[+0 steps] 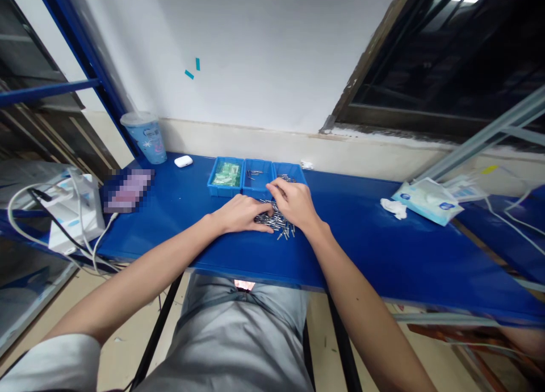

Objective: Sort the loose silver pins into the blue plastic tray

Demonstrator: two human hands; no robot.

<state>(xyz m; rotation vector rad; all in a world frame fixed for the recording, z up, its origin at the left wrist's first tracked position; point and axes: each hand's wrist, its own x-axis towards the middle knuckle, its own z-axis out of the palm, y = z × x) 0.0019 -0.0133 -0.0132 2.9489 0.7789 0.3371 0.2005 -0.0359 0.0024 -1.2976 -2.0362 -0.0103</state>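
A blue table [353,227] is holding three blue bins [225,192] beyond a worker's hands. The left hand [239,213] is lying low, thumb and forefinger standing apart; the right hand [294,200] is arching opposite, fingertips bunched; whether either is gripping anything cannot be told. Between them, metal pins [278,224] are lying heaped, pointing every way, closer to the left fingertips, just short of the right's.

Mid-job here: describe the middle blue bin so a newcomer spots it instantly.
Along the far edge of the blue table, past the loose metal pieces, stand three blue bins in a row. Take the middle bin: it alone has a bin on each side, and its mostly bare floor shows only a few metal pieces.
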